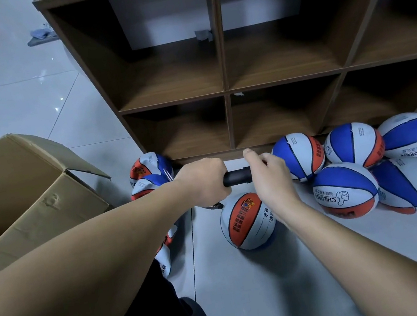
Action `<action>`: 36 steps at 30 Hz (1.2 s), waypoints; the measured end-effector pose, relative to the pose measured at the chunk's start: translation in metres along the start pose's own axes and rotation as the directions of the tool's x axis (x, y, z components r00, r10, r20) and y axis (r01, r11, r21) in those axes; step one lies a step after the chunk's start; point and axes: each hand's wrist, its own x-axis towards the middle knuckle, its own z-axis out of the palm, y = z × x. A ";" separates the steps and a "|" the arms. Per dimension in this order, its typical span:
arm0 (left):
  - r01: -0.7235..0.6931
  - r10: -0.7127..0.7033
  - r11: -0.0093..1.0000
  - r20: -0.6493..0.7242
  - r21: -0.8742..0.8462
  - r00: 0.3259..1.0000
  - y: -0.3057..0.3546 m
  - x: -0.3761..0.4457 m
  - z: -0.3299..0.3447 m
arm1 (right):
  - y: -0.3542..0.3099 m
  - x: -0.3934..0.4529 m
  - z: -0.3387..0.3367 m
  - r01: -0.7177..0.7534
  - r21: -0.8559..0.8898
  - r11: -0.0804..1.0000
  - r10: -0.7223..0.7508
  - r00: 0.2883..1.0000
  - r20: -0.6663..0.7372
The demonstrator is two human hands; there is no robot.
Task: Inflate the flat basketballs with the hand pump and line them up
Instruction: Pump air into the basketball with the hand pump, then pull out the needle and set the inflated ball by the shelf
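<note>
Pumping step: my left hand (203, 183) and right hand (271, 177) both gripped pump handle (237, 177), fingers curled round it. Ball (248, 220) sat on floor below. Next, probably full downstroke.

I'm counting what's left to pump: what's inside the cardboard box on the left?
Nothing can be counted. The cardboard box stands open, but only its flap and outer wall show; the interior is out of frame. Flat balls lie beside it, outside.
</note>
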 end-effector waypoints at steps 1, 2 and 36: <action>0.017 -0.016 1.000 0.031 -0.020 0.999 -0.003 0.001 0.001 | 0.000 0.004 0.000 -0.031 0.017 0.999 0.031 0.998 0.048; 0.034 -0.032 0.999 0.059 -0.035 0.998 -0.006 0.002 0.001 | 0.002 0.008 0.001 -0.084 0.049 0.995 0.079 0.992 0.098; 0.358 -0.157 0.818 0.423 -0.450 0.892 -0.007 0.006 0.128 | 0.156 -0.009 -0.005 0.278 -0.715 0.642 0.190 0.845 0.500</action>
